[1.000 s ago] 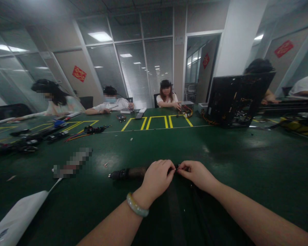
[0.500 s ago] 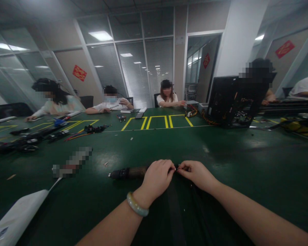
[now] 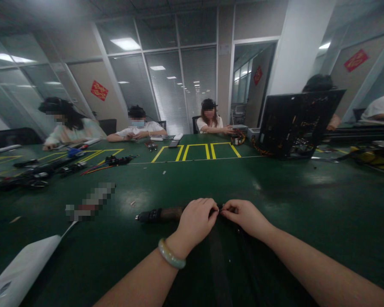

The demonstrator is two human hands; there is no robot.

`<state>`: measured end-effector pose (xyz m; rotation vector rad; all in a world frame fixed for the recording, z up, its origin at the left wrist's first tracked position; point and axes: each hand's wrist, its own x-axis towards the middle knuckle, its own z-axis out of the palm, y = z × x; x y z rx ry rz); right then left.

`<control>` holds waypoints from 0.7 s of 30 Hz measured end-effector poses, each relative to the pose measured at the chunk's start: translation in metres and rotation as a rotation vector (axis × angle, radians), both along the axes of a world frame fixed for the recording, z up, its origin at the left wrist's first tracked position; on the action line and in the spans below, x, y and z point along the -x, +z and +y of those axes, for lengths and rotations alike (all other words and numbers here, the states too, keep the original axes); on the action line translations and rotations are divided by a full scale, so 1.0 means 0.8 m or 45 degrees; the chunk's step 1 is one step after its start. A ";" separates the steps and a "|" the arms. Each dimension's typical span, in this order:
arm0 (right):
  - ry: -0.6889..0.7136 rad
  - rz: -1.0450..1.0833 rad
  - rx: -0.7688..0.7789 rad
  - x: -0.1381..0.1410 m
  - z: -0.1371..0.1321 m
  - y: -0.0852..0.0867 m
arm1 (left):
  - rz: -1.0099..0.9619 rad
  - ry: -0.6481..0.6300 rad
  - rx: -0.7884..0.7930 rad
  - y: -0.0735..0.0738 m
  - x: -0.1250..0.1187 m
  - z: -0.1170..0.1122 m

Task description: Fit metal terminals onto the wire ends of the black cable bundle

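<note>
Both pinches closed, fingertips nearly meeting: left hand (image 3: 196, 219), right hand (image 3: 245, 216). Pinch contents too small to identify. Dark cylindrical tool (image 3: 166, 214) lies on green tabletop (image 3: 192, 181), partly hidden behind left hand. Advisable: steady wrists, keep fingertips aligned, apply light force.

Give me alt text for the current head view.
The left hand and right hand nearly meet at the fingertips over a green table, the left partly hiding a dark cylindrical tool; anything held is too small to identify. Co-workers sit beyond, with a black computer case at right.
</note>
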<state>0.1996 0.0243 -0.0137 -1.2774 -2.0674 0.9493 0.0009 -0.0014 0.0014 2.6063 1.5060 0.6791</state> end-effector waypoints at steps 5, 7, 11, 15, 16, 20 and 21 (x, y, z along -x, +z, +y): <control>-0.013 0.001 0.006 0.000 0.000 0.000 | 0.002 0.007 0.008 0.002 -0.001 -0.001; -0.008 -0.004 0.007 0.000 0.000 0.000 | -0.001 0.010 0.006 0.002 -0.001 -0.001; -0.009 -0.007 0.000 0.001 0.001 0.001 | 0.001 -0.005 0.004 0.004 -0.001 -0.001; -0.002 -0.011 0.007 0.001 0.000 0.003 | -0.017 -0.025 0.002 0.005 -0.001 -0.001; -0.002 -0.012 0.012 0.001 -0.001 0.004 | -0.024 -0.025 -0.002 0.005 -0.001 -0.001; -0.001 -0.013 0.008 0.001 -0.001 0.005 | -0.036 -0.021 -0.004 0.004 0.000 -0.001; 0.001 -0.013 0.005 0.001 -0.001 0.004 | -0.037 -0.016 -0.004 0.004 0.001 -0.001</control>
